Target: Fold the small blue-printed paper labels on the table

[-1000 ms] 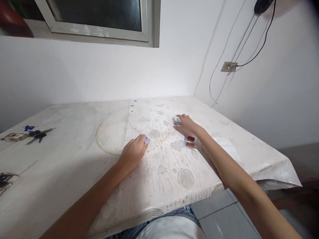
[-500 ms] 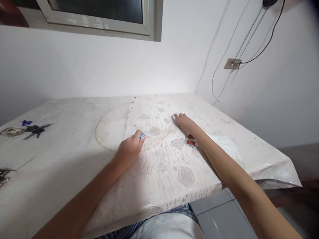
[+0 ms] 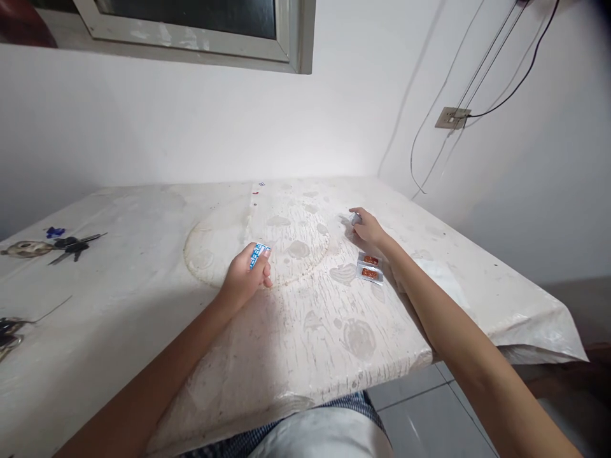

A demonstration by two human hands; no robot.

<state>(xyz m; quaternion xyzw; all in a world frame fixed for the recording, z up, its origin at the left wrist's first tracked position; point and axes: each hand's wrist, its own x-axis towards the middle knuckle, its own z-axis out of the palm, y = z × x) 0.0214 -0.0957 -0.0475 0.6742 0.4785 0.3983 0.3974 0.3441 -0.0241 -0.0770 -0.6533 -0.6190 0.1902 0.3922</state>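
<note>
Over the middle of the table, my left hand [image 3: 245, 270] is closed around a small blue-and-white printed packet [image 3: 259, 254], its lower part hidden by my fingers. Farther right, my right hand [image 3: 366, 227] pinches a small pale, greyish piece [image 3: 356, 219], too small to name, just above the tabletop. Below that hand, close to my right forearm, a silver blister pack [image 3: 370, 268] with two reddish-brown pieces in it lies flat on the cloth.
A worn, pale plastic cover [image 3: 315, 331] spreads over the table. Keys [image 3: 71, 247] and a small blue object [image 3: 55, 232] lie at the left. More metal items [image 3: 9, 334] sit nearer me. Cables hang by a wall socket [image 3: 452, 117].
My right hand has moved slightly right and now shows a pale piece between its fingers. My left hand has turned, exposing more of the packet. The blister pack is less covered.
</note>
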